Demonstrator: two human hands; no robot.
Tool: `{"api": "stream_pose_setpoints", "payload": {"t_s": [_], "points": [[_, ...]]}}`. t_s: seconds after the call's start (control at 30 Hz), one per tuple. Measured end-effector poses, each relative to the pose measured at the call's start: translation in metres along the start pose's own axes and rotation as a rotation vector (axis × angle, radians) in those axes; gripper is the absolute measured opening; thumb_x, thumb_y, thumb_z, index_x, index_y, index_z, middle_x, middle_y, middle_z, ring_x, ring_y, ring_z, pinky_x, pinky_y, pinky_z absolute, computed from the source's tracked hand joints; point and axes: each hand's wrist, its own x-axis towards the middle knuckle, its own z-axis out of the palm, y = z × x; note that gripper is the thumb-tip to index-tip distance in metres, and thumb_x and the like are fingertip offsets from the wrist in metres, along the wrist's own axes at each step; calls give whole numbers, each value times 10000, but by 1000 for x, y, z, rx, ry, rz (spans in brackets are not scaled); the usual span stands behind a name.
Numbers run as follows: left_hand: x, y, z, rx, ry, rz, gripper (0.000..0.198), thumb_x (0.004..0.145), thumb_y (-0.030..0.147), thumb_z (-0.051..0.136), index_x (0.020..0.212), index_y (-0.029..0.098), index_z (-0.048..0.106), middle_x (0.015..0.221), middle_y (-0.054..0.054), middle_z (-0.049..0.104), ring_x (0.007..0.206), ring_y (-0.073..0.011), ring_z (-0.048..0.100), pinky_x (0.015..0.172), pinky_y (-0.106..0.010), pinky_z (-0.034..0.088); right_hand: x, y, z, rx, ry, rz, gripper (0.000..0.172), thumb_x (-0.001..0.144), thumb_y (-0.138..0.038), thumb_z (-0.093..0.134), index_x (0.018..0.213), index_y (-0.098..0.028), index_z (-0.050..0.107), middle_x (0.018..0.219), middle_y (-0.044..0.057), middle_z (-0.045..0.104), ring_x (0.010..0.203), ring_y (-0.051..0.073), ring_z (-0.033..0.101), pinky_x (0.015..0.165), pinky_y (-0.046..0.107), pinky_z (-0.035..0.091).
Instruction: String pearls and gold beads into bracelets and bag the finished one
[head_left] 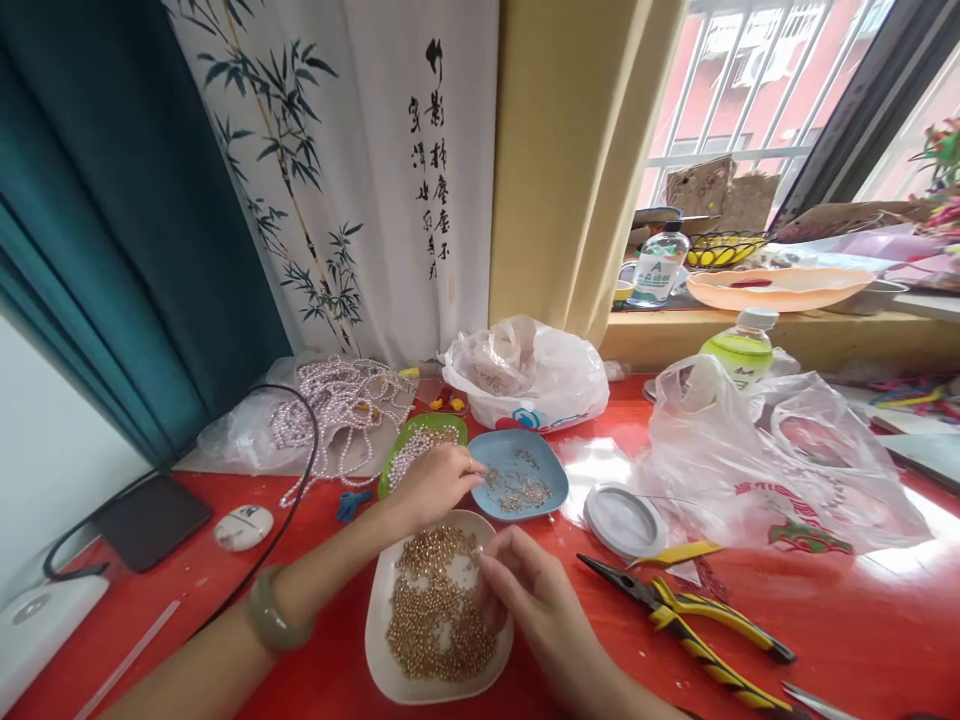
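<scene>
My left hand (pixel 439 487), with a jade-coloured bangle (pixel 276 612) on its wrist, reaches over to the left rim of a blue plate (pixel 517 442). Its fingertips are drawn together there; what they hold, if anything, is too small to name. Small metallic pieces (pixel 519 492) lie in that plate. At the right side of a white tray (pixel 380 610), my right hand (pixel 529 590) has its thumb and fingers closed in a pinch, their contents hidden. Many gold beads (pixel 435 625) fill the tray. Behind my left hand, a green plate (pixel 391 462) holds pale and gold beads.
Yellow-black pliers (pixel 675 610) and a grey round spool (pixel 625 520) lie at right, near a plastic bag (pixel 750 460). A white bag (pixel 525 380) stands behind the plates. Bead strings (pixel 337 405), a black cable (pixel 311 440) and an oval white object (pixel 244 527) are at left.
</scene>
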Motion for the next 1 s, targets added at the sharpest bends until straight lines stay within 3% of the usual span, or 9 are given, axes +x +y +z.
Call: {"api": "stream_pose_setpoints", "payload": {"t_s": [0.3,0.5,0.63,0.8,1.0], "points": [[-2,-7,-7,-13,94,-64,228,793,243,483,895,184,678,926,-58,664,880,-202,557,806,-311,387,-1,-3,0,-9,14,17,282,789,-439,506,691,-181,447,578,-37,526,464,81,483,465,194,373],[-34,5,-22,-282,-106,-70,179,754,239,522,812,186,683,809,-22,686,744,-155,596,681,-251,418,0,-9,1,41,62,6,245,805,-398,506,711,-179,451,559,-43,523,465,83,483,463,202,360],[-60,19,-19,-314,-242,-25,159,721,180,543,813,178,671,802,-24,669,739,-145,583,664,-234,409,2,-10,0,48,79,-5,264,779,-423,532,706,-180,460,552,-41,527,457,87,485,458,209,369],[-75,31,-3,-139,-261,53,201,642,228,635,840,191,626,834,-21,616,771,-184,550,667,-260,393,3,-8,-2,15,80,-18,259,780,-428,527,710,-187,465,568,-32,532,465,98,495,462,223,393],[-75,26,8,-131,-268,68,116,706,154,540,744,196,641,775,-9,629,771,-174,556,695,-250,383,3,-7,-1,-14,72,-34,243,796,-418,504,723,-190,462,572,-35,531,462,96,492,459,221,392]]}}
